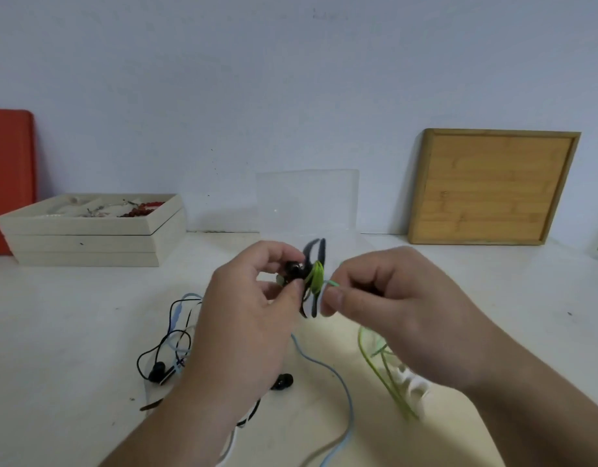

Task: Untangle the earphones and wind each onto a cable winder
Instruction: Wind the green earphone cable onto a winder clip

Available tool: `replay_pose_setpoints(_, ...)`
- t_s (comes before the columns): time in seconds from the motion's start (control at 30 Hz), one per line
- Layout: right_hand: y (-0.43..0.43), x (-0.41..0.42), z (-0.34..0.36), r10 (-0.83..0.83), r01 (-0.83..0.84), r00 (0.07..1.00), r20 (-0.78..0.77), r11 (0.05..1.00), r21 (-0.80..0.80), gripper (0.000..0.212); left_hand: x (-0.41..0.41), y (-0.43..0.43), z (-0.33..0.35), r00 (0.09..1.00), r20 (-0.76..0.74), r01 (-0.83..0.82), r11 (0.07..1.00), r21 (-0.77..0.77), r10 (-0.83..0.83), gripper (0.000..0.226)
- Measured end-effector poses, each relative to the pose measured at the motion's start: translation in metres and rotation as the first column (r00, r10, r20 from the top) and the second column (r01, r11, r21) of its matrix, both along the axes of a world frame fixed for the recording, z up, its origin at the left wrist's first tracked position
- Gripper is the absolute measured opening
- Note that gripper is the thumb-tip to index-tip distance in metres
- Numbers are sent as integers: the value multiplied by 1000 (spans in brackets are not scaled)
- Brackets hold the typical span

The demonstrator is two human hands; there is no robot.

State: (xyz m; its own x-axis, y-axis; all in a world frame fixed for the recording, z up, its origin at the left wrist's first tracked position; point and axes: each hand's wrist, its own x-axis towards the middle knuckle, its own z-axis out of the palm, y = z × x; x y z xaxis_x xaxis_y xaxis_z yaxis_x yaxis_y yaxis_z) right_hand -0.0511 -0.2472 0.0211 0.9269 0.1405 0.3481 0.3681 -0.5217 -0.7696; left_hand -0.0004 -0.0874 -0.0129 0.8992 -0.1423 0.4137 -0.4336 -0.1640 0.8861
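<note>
While the left hand (253, 298) grips a dark cable winder (312, 278) above the white table (71, 315), fingers and thumb curled round its near side, the right hand (385, 294) pinches a green earphone cable (331, 283) between thumb and forefinger just beside the winder. Several green turns (316, 276) already sit around the winder's middle, between its two dark flanges, which stand roughly upright. Loose green cable (381, 365) hangs below the right hand and trails down to the table, passing over a white cable winder (415, 385) lying under the right wrist. Blue earphone cable (344, 392) snakes across the table between the forearms and runs off the bottom edge. Black earphones (159, 369) lie tangled with more blue cable left of the left forearm; one black earbud (283, 381) sits near the left wrist. Behind the hands a clear plastic box (307, 200) stands at the wall. Back left: stacked beige trays (88, 237) holding small items, too blurred to identify, with a red board (9, 180) next to them. Back right: a wooden tray (493, 187) leans against the wall.
</note>
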Motion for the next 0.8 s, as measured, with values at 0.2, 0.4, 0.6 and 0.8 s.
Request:
replay_pose_setpoints(0.2, -13, 3, 6, -314, 312, 947, 71, 949, 41, 23, -5, -1, 0, 987, 19, 156, 981, 114, -159, 35)
replay_pose_setpoints(0.4, -22, 7, 5, -442, 430, 892, 100, 895, 120, 18, -8, -3, 5, 951, -28, 306, 952, -16, -307, 39)
replay_pose_setpoints(0.6, -18, 14, -8, -294, 295, 941, -166, 955, -17, 39, -6, -7, 5, 943, -63, 303, 920, -248, -328, 28)
replay_pose_setpoints(0.8, -6, 15, -16, -80, 53, 973, -218, 990, -128, 26, 1, -5, 2, 986, -86, 98, 918, -383, -142, 20)
